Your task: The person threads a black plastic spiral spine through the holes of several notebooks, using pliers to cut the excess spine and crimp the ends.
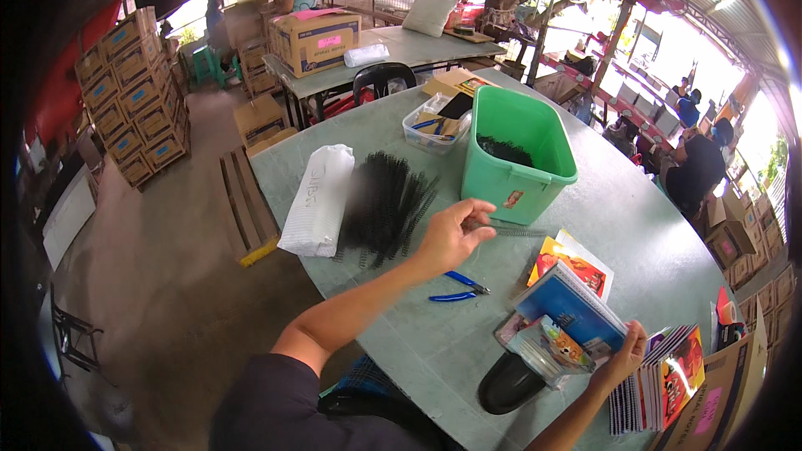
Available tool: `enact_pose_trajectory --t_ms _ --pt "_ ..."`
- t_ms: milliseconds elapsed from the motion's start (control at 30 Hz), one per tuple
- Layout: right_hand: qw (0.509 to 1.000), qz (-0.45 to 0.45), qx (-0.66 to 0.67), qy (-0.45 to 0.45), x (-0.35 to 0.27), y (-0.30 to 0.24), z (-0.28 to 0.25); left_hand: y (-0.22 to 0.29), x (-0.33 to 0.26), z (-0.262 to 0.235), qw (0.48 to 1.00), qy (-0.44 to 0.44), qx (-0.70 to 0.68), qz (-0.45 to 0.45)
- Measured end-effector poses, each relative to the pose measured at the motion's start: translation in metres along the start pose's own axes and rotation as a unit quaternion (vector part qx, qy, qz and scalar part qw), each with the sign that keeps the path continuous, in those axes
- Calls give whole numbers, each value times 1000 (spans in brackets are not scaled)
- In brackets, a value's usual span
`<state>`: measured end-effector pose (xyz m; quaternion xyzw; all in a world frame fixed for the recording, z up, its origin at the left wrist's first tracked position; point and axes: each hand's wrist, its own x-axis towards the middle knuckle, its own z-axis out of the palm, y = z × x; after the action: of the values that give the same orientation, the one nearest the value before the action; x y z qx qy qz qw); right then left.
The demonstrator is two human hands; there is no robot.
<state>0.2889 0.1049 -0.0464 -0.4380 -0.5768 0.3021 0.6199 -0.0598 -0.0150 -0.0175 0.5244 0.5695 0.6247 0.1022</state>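
My left hand is pinched on one end of a thin black spiral binding coil, which points to the right above the table. My right hand grips the lower right corner of a blue-covered notebook, tilted up off the table. Beneath that notebook lie wrapped pieces with a cartoon print and a dark rounded object. An orange and yellow notebook lies just behind it. Blue-handled cutters rest below my left hand. A heap of black coils spreads to its left.
A green bin holding black coils stands behind my left hand. Beside it are a plastic tub of tools and a white wrapped package. Stacked spiral notebooks and a carton stand at the right. Other people are farther back.
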Motion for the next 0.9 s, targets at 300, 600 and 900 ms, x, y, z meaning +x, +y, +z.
enact_pose_trajectory --t_ms 300,600,900 --pt "870 -388 -304 28 -15 -77 45 35 0 19 961 -205 -110 -151" --pt "814 -450 -294 -221 -59 -42 65 -3 -10 17 986 -149 -22 -74" --pt "842 -388 -327 -182 -45 -63 110 14 -23 43 978 -145 -81 -127"
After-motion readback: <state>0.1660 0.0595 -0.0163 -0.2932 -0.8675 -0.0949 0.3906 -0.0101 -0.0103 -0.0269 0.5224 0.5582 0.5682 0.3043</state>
